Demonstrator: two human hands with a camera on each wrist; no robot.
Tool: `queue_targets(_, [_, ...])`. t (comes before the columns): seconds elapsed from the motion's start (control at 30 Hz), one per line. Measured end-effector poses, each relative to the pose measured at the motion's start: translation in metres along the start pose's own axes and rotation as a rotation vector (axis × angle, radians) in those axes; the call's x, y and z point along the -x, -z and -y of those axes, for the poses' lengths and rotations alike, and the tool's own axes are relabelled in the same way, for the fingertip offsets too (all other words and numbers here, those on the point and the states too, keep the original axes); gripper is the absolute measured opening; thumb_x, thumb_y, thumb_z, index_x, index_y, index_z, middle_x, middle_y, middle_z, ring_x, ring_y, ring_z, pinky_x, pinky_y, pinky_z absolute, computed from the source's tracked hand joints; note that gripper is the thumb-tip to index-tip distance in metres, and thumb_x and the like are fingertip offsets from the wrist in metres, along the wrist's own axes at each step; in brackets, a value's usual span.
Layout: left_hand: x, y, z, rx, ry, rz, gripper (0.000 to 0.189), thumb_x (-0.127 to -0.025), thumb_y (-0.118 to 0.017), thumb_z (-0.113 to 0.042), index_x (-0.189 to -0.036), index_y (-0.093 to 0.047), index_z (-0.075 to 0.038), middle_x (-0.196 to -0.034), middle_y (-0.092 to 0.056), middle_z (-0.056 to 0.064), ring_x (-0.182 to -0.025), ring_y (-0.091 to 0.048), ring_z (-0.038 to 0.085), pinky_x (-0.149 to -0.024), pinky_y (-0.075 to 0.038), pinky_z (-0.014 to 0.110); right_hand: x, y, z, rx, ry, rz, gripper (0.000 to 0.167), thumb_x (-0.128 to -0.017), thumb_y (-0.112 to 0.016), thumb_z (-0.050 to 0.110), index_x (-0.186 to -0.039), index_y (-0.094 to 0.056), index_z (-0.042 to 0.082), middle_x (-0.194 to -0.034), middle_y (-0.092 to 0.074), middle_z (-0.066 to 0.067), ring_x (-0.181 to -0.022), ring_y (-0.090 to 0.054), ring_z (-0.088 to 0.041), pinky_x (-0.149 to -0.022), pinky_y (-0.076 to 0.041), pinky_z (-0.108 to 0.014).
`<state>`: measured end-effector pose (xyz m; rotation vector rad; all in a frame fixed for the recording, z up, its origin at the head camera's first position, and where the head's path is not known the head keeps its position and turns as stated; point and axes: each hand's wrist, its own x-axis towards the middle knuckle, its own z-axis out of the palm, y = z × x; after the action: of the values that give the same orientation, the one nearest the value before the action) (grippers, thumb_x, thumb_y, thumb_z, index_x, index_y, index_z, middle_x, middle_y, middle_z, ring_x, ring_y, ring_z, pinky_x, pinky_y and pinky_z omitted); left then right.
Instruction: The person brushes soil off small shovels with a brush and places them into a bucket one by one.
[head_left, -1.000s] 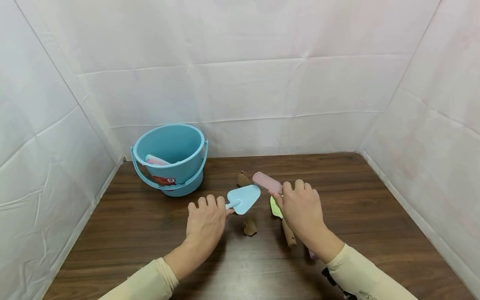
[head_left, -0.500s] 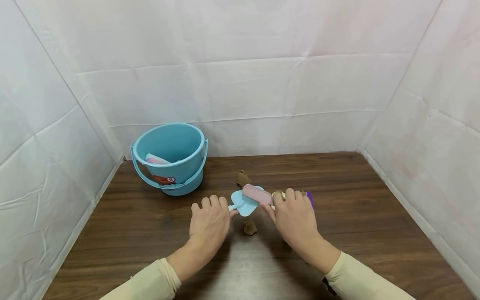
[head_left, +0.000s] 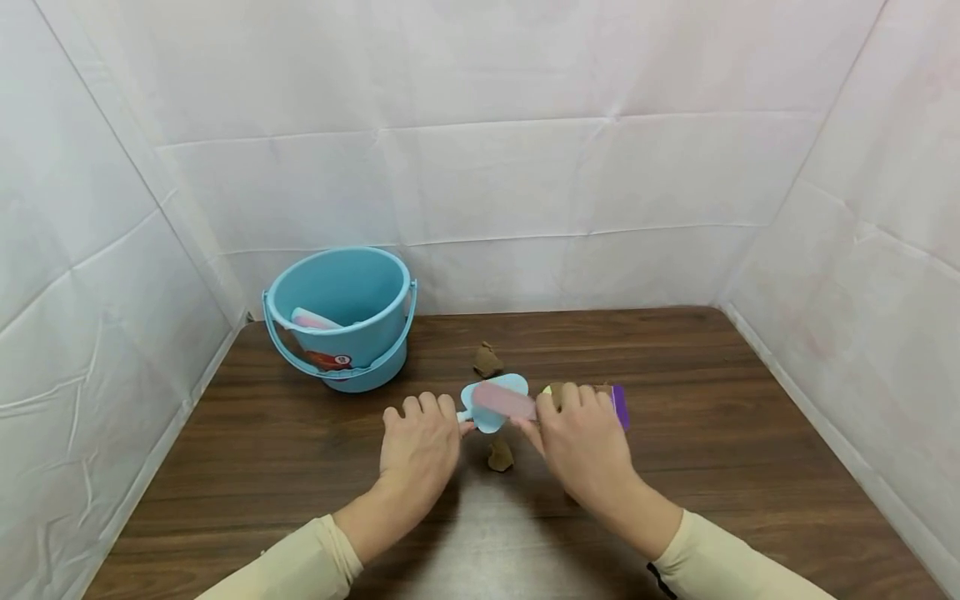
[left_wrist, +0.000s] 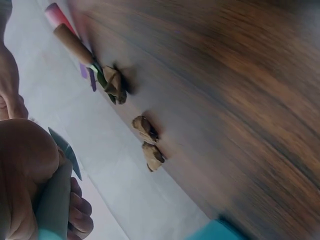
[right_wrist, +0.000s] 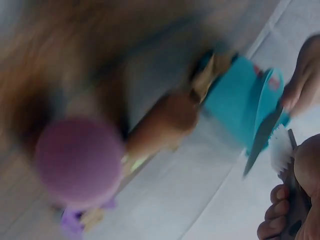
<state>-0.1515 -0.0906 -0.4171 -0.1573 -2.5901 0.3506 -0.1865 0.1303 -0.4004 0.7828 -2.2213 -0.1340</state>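
My left hand (head_left: 420,446) grips the handle of a light blue trowel (head_left: 487,423), its blade pointing right above the table. My right hand (head_left: 588,442) holds a pink brush (head_left: 504,401) across the blade. In the right wrist view, white bristles (right_wrist: 281,150) face the trowel blade (right_wrist: 262,137); whether they touch I cannot tell. A crumpled brown piece (head_left: 487,360) lies beyond the trowel and another brown piece (head_left: 500,456) nearer me. In the left wrist view the pale trowel handle (left_wrist: 54,200) sits in my left palm.
A blue bucket (head_left: 390,337) stands at the back left, with a pink-and-white item (head_left: 313,319) inside. Mostly behind my right hand lies a green-ended tool with a brown handle (left_wrist: 72,44), beside a purple item (head_left: 619,407). White sheets (head_left: 487,183) wall the table (head_left: 225,467).
My right hand has brought the brush left and slightly down, from beside the trowel to over its blade. My left hand has shifted slightly right with the trowel.
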Motion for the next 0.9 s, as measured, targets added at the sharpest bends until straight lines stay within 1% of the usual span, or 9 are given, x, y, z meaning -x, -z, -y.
queue_targets(0.07, [0.000,0.002,-0.001,-0.003,-0.009,-0.010,0.055,-0.096,-0.055,-0.060,-0.077,-0.049,-0.008,-0.067,-0.043,0.008,-0.062,-0.048,0.025,-0.055,-0.037,0.036,0.001,0.001,0.007,-0.001,0.035,-0.001,0.060,-0.103,-0.040,0.057,-0.077,-0.055,0.005,-0.069,-0.051,-0.011,-0.058,-0.051,-0.027,-0.050,-0.038,-0.037])
queue_targets(0.13, [0.001,0.004,-0.001,-0.008,-0.010,-0.021,0.055,-0.095,-0.055,-0.060,-0.077,-0.049,-0.008,-0.067,-0.043,0.008,-0.062,-0.048,0.024,-0.055,-0.037,0.036,0.002,0.000,0.007,0.010,0.043,-0.001,0.060,-0.102,-0.043,0.057,-0.076,-0.056,0.005,-0.068,-0.050,-0.010,-0.057,-0.050,-0.026,-0.049,-0.037,-0.035])
queue_targets(0.3, [0.004,0.004,0.003,-0.019,0.003,-0.039,0.056,-0.095,-0.055,-0.061,-0.075,-0.047,-0.009,-0.065,-0.040,0.007,-0.059,-0.043,0.023,-0.054,-0.034,0.035,0.000,-0.011,-0.014,0.041,-0.042,0.002,0.055,-0.098,-0.054,0.054,-0.073,-0.054,0.005,-0.065,-0.049,-0.011,-0.055,-0.050,-0.028,-0.049,-0.040,-0.038])
queue_targets(0.4, [0.006,0.004,0.005,-0.016,0.003,-0.048,0.056,-0.095,-0.056,-0.061,-0.075,-0.047,-0.009,-0.064,-0.039,0.007,-0.058,-0.043,0.022,-0.053,-0.034,0.035,-0.002,-0.014,-0.026,0.053,-0.088,-0.001,0.054,-0.099,-0.055,0.051,-0.068,-0.047,0.008,-0.061,-0.042,-0.009,-0.051,-0.046,-0.028,-0.048,-0.038,-0.037])
queue_targets(0.47, [0.007,0.003,0.006,-0.011,0.002,-0.051,0.055,-0.095,-0.056,-0.060,-0.075,-0.046,-0.009,-0.064,-0.039,0.007,-0.058,-0.043,0.023,-0.052,-0.033,0.035,-0.004,-0.011,-0.028,0.046,-0.104,-0.009,0.053,-0.099,-0.056,0.050,-0.068,-0.047,0.008,-0.061,-0.040,-0.009,-0.051,-0.045,-0.027,-0.047,-0.035,-0.036])
queue_targets(0.57, [0.006,0.004,0.005,-0.015,0.006,-0.048,0.055,-0.095,-0.055,-0.060,-0.075,-0.046,-0.009,-0.065,-0.040,0.007,-0.059,-0.044,0.023,-0.053,-0.034,0.035,-0.007,-0.002,-0.019,0.029,-0.087,-0.013,0.054,-0.097,-0.057,0.052,-0.070,-0.051,0.006,-0.062,-0.043,-0.010,-0.052,-0.046,-0.028,-0.047,-0.037,-0.037])
queue_targets(0.7, [0.003,0.006,0.001,-0.008,0.013,-0.058,0.054,-0.094,-0.057,-0.061,-0.077,-0.047,-0.010,-0.067,-0.042,0.007,-0.062,-0.047,0.024,-0.055,-0.036,0.036,-0.008,0.009,0.003,0.020,-0.001,-0.013,0.055,-0.097,-0.054,0.055,-0.073,-0.053,0.006,-0.066,-0.049,-0.010,-0.054,-0.049,-0.026,-0.047,-0.038,-0.035])
queue_targets(0.77, [0.002,0.008,-0.002,-0.003,0.013,-0.076,0.054,-0.094,-0.057,-0.061,-0.078,-0.048,-0.011,-0.067,-0.043,0.007,-0.062,-0.048,0.024,-0.056,-0.037,0.035,-0.006,0.009,0.009,0.027,0.022,-0.012,0.055,-0.098,-0.053,0.055,-0.073,-0.054,0.006,-0.067,-0.050,-0.009,-0.055,-0.049,-0.024,-0.047,-0.037,-0.033])
queue_targets(0.9, [0.001,0.009,-0.004,-0.020,0.013,-0.092,0.054,-0.094,-0.057,-0.062,-0.078,-0.048,-0.011,-0.066,-0.043,0.007,-0.061,-0.046,0.023,-0.056,-0.035,0.035,-0.003,0.002,0.001,0.046,-0.031,-0.009,0.054,-0.097,-0.055,0.054,-0.075,-0.056,0.004,-0.066,-0.050,-0.010,-0.054,-0.050,-0.026,-0.047,-0.039,-0.036])
